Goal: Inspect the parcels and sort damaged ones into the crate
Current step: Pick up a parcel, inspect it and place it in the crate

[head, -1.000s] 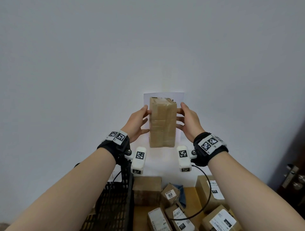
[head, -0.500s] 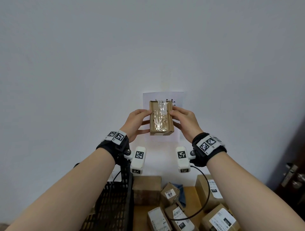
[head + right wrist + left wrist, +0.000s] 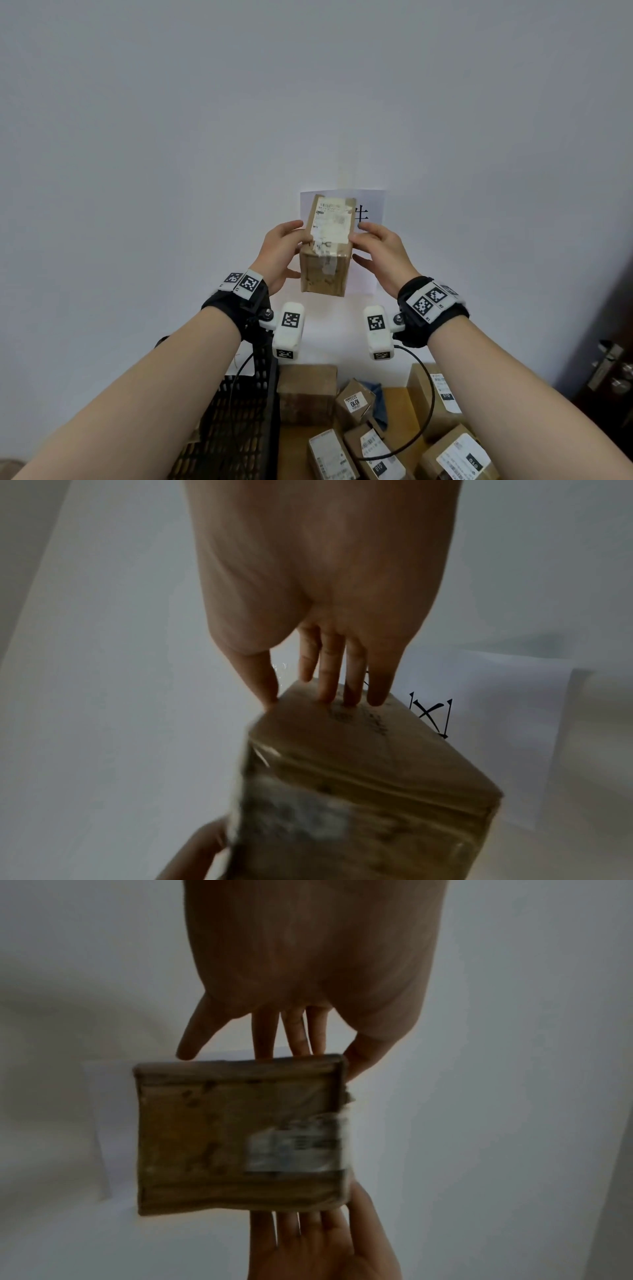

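I hold a brown cardboard parcel (image 3: pixel 327 246) up in front of the wall, tilted so its white shipping label faces me. My left hand (image 3: pixel 281 253) grips its left side, thumb on the front and fingers behind. My right hand (image 3: pixel 380 253) grips the right side the same way. The label looks scuffed and partly peeled, and clear tape crosses the lower face. In the left wrist view the parcel (image 3: pixel 240 1137) sits between both hands, blurred. In the right wrist view my fingers (image 3: pixel 329 685) lie on the parcel (image 3: pixel 359 777). The black crate (image 3: pixel 233 421) stands below my left arm.
Several labelled parcels lie on the wooden table below, among them a plain box (image 3: pixel 306 394), a small one (image 3: pixel 354 401) and one at the right (image 3: pixel 459 455). A blue cloth (image 3: pixel 376 394) lies among them. A paper sign (image 3: pixel 371 209) hangs on the wall. A door handle (image 3: pixel 609 370) is at far right.
Both hands have turned the parcel: first a plain long face showed, then a taped end, now the labelled face. The hands have stayed at about the same height.
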Demonstrator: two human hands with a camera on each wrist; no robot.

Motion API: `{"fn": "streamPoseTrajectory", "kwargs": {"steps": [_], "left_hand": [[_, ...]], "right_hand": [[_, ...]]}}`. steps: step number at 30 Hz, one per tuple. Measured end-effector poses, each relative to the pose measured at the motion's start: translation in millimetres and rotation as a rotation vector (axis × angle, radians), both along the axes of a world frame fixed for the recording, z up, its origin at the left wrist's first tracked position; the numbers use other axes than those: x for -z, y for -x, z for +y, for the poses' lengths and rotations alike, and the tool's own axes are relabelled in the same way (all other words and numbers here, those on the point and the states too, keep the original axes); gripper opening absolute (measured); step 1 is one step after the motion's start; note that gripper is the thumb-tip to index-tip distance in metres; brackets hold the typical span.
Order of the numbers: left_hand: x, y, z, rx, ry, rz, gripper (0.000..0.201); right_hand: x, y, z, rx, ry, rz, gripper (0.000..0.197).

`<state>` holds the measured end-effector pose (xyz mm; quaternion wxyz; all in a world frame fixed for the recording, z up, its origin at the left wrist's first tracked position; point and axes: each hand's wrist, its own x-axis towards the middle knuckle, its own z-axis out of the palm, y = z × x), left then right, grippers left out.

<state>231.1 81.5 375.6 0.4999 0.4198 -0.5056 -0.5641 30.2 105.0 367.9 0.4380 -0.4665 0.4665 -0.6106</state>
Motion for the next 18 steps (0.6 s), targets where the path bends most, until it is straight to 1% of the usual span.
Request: {"fn": "streamPoseTrajectory", "kwargs": {"steps": [2,3,4,6,8,11,15,18], "left_hand": [[2.9,-2.0,-2.7,0.012,0.019,-0.048,0.061],[4.8,-2.9,-4.2,0.023,0.025,-0.069,0.068],[6.3,-3.1,-4.8,0.033,0.034,-0.091,0.072],[8.5,-3.3,-5.2,0.048,0.059,-0.123,0.074],[10.3,-4.2,-5.6,0.056,0.068,-0.111,0.069],[10.8,-6.1,-5.8,0.061,0.061,-0.068,0.057],[11.8,-5.0,-6.3,0.055,0.043,-0.036,0.039],[13.7,-3.5,-9.0,0.059,0.039,-0.029,0.031]], "right_hand": [[1.2,-0.3,-2.2,-0.015,0.001,0.026,0.056],[1.2,-0.3,-2.8,-0.017,0.013,0.055,0.063],[0.9,-0.6,-2.7,-0.023,0.031,0.083,0.064],[0.3,-0.9,-3.2,-0.040,0.062,0.135,0.059],[0.3,-0.7,-3.0,-0.041,0.084,0.153,0.057],[2.8,1.6,-5.3,-0.008,0.083,0.115,0.056],[7.9,2.1,-7.2,0.019,0.067,0.107,0.047],[10.0,2.0,-8.1,0.031,0.058,0.091,0.040]]}}
